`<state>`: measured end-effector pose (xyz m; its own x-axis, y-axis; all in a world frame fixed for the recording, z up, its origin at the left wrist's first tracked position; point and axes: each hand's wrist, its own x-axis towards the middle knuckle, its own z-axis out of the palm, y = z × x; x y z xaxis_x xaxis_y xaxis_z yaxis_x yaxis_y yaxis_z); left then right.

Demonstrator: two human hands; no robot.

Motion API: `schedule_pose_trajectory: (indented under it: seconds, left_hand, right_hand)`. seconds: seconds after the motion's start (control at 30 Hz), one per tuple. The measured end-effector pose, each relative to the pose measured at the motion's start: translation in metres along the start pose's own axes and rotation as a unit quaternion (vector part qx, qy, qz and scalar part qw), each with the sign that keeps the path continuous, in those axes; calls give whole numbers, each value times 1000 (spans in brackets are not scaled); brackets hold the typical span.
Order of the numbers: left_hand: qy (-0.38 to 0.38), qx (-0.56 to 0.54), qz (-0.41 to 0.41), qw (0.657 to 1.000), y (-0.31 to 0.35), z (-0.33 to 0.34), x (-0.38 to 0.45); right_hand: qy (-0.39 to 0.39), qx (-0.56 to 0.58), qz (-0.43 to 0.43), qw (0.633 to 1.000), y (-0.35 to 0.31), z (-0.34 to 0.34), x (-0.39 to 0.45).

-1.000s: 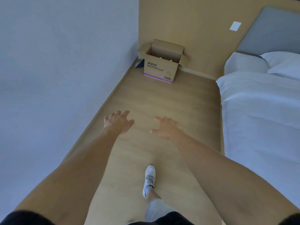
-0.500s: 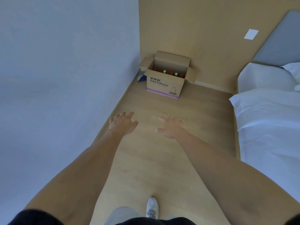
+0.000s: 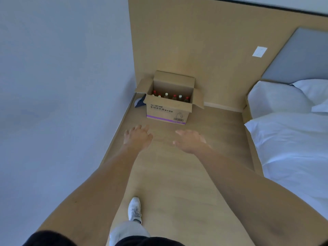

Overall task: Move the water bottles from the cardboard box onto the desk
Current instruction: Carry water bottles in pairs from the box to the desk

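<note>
Water bottles (image 3: 170, 97) show only caps above cardboard box (image 3: 168, 105) rim. Box print illegible, blurred. Left hand (image 3: 137, 137) and right hand (image 3: 190, 141) spread, holding nothing.

A white-sheeted bed (image 3: 292, 139) flanks the wooden floor (image 3: 177, 174), pillows (image 3: 276, 98) at its head.
</note>
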<state>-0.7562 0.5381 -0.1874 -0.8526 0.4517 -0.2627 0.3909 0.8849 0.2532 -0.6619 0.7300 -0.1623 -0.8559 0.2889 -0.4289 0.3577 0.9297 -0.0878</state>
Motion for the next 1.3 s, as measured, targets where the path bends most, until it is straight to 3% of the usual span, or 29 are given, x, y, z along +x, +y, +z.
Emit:
schedule_pose_trajectory:
  seconds: [0.27, 0.53, 1.03, 1.3]
  left_hand:
    - [-4, -30, 48, 998, -19, -58, 147]
    - [-32, 3, 104, 994, -1, -72, 275]
    - [-52, 1, 36, 998, 58, -100, 523]
    - [-81, -15, 32, 996, 75, -94, 631]
  right_hand:
    - [19, 30, 61, 998, -25, -66, 105]
    - [35, 80, 96, 992, -3, -105, 208]
    - [6, 91, 69, 993, 95, -202, 460]
    - [-26, 94, 72, 993, 132, -221, 557]
